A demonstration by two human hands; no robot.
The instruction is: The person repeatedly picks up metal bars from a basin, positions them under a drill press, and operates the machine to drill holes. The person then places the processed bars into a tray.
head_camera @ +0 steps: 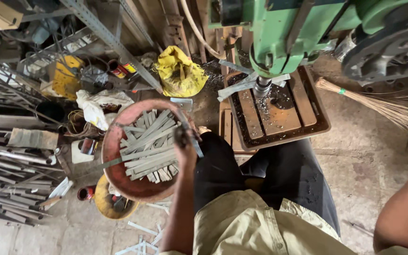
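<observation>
My left hand (184,144) is closed around a flat grey metal strip (195,146) and holds it over the right rim of a round red basin (111,141). The basin is piled with several similar metal strips (149,144). Ahead stands a green drill press (284,33) with its chuck (262,86) over a wooden slatted table (279,113). A couple of crossed metal strips (242,86) lie under the chuck among the swarf. My right forearm (402,212) rises along the right edge, and its hand is cut off by the frame.
A yellow bag (180,73) lies behind the basin. Stacked metal bars (5,174) and angle-iron racks fill the left side. A yellow bowl (105,203) and loose strips (142,238) sit on the concrete floor. A straw broom (383,106) lies at the right.
</observation>
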